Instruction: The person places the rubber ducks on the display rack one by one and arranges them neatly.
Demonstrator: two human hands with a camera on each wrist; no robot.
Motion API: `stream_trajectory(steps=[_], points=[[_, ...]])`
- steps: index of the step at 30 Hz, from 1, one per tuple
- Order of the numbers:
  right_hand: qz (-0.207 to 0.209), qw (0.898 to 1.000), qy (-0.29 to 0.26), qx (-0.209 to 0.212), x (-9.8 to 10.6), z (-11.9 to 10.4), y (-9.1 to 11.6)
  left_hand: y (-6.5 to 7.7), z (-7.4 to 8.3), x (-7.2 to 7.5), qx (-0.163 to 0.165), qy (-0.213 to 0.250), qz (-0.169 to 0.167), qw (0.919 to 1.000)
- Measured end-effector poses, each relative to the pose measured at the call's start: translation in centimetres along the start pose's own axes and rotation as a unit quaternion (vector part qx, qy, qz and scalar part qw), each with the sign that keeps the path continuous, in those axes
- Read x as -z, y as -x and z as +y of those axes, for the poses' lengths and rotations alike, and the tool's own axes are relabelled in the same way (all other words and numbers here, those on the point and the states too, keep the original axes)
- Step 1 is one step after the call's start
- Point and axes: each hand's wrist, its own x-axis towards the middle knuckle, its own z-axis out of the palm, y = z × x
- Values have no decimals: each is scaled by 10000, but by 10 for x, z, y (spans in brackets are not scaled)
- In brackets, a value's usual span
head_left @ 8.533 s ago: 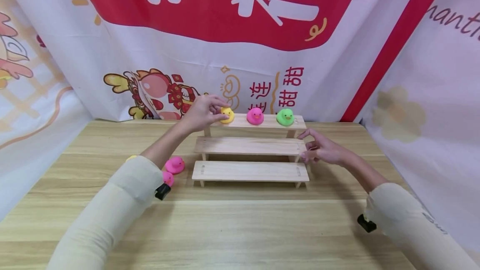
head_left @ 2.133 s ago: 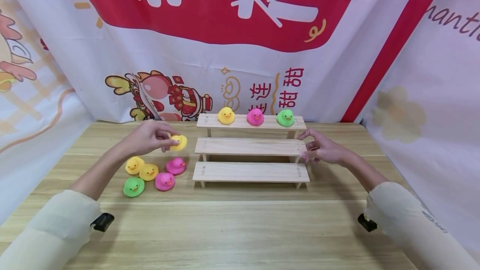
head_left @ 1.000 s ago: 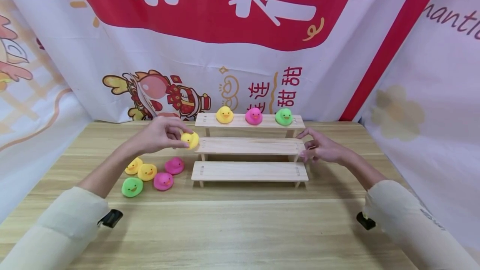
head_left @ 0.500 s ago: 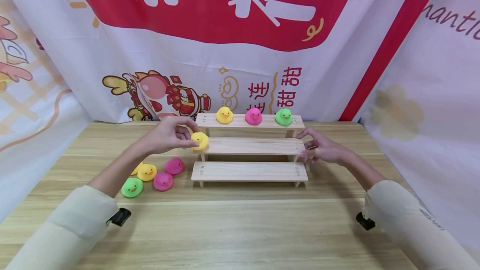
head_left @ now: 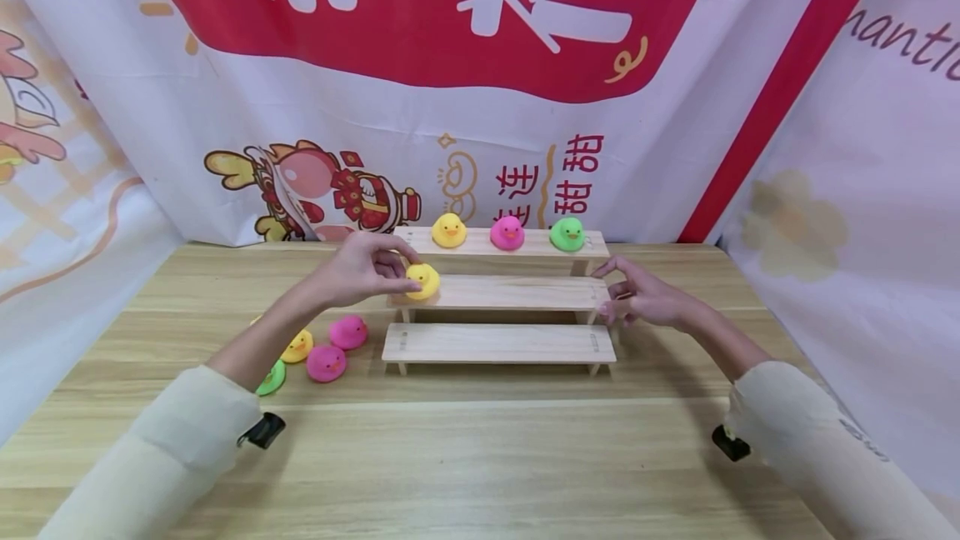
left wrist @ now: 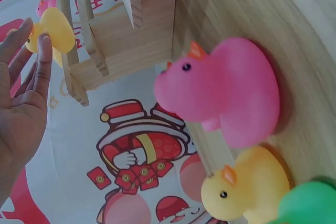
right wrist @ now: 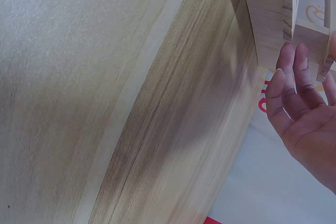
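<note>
Red characters [head_left: 585,152] on the white back cloth [head_left: 352,119], just right of centre, include 连 and 甜甜. White characters [head_left: 585,23] on its red patch [head_left: 420,48], top, are cut off. Upper right, a side cloth [head_left: 885,123] reads "nanti", then a cut letter. Sleeve lettering [head_left: 864,440], lower right: illegible.

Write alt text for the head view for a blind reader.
A left hand pinches a yellow duck at the left end of the middle wooden shelf; the right hand is at its other end. Three ducks line the top shelf, with more ducks on the table.
</note>
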Motion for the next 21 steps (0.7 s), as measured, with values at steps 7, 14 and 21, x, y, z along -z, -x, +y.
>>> stream_trajectory(steps=[7,14,21], points=[[-1,10000,47,-7,1,1,-1,-6,6,-8,-156,81,61,9998],[19,10000,27,-48,1,2,-1,-10,11,-15,-144,-48,141,9998],[32,10000,-6,-55,0,0,-1,-13,16,-23,-153,-72,213,9996]])
